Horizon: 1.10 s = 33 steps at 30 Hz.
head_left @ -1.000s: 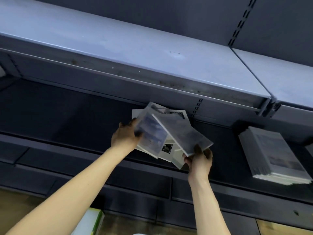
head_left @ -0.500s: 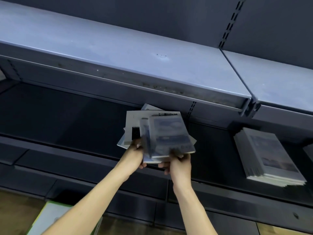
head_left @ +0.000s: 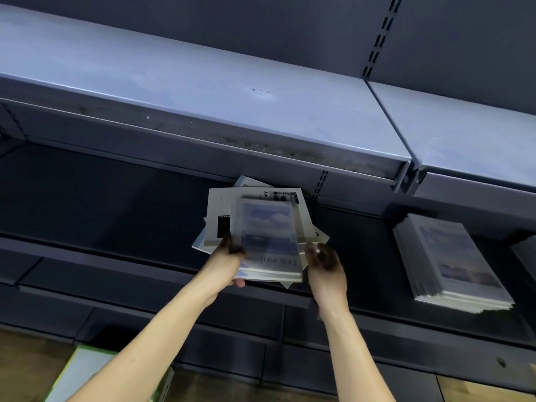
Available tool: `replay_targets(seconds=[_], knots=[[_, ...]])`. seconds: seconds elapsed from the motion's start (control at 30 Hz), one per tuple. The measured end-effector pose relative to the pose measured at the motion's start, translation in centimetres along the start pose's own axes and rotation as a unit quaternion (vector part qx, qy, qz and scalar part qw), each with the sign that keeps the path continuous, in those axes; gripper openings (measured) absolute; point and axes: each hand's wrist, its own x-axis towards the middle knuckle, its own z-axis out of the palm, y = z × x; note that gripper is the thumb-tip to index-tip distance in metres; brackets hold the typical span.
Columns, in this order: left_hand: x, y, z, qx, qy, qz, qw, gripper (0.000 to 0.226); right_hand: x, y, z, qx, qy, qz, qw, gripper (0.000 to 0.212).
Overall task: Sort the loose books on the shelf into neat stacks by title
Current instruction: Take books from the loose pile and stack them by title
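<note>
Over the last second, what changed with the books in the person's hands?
The fanned loose books were turned and drawn together into a squarer pile, sky-cover book on top. The left hand went on gripping the pile's left edge; the right hand slid from the pile's lower edge to its right side, fingers curled beside it. The neat stack at right stayed put.

Upper shelf (head_left: 203,91): runs across the top, above and overhanging the lower shelf (head_left: 101,204).
Loose books (head_left: 261,227): middle of the lower shelf, overlapping at different angles, one on top of the others.
Left hand (head_left: 224,264): at the pile's left near edge.
Right hand (head_left: 326,266): at the pile's right near edge.
Stack (head_left: 452,262): right of the pile, well apart, on the same shelf.
Box (head_left: 84,372): below, at the bottom left.
</note>
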Motion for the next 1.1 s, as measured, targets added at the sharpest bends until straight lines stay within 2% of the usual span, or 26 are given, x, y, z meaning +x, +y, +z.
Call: replay_targets(seconds=[0.1,0.2,0.23,0.3,0.33,0.43,0.57,0.83,1.1], knots=[[-0.3,0.5,-0.2,-0.043,-0.004,0.008,0.999,0.041,-0.1,-0.7,0.4,0.064,-0.066,0.037,0.995,0.046],[-0.3,0.3,-0.3,-0.051,-0.009,0.018,0.998,0.042,-0.3,-0.8,1.0,0.090,-0.078,0.057,0.991,0.050],[-0.3,0.3,-0.4,-0.049,-0.008,0.020,0.999,0.042,-0.3,-0.9,1.1,0.090,-0.089,0.060,0.990,0.044],[-0.5,0.5,-0.5,-0.035,-0.007,0.032,0.999,0.041,-0.2,-0.9,0.8,0.067,-0.117,0.050,0.990,0.017],[-0.6,0.6,-0.5,-0.025,-0.010,0.046,0.999,0.042,-0.1,-1.0,0.7,0.054,-0.127,0.035,0.990,0.013],[-0.8,0.8,-0.6,0.005,-0.025,0.097,0.995,0.057,0.4,-0.9,0.3,0.046,-0.113,-0.002,0.992,0.010],[-0.1,1.2,-0.7,0.072,-0.005,0.136,0.988,0.066,0.8,-1.3,0.7,0.033,-0.064,-0.077,0.994,0.019],[0.6,2.5,1.7,0.077,0.128,0.166,0.975,0.048,0.8,-2.1,2.2,-0.044,0.007,-0.179,0.983,0.030],[0.7,0.2,2.3,0.077,0.130,0.152,0.977,0.043,0.5,-0.8,3.0,-0.048,-0.013,-0.186,0.981,0.035]])
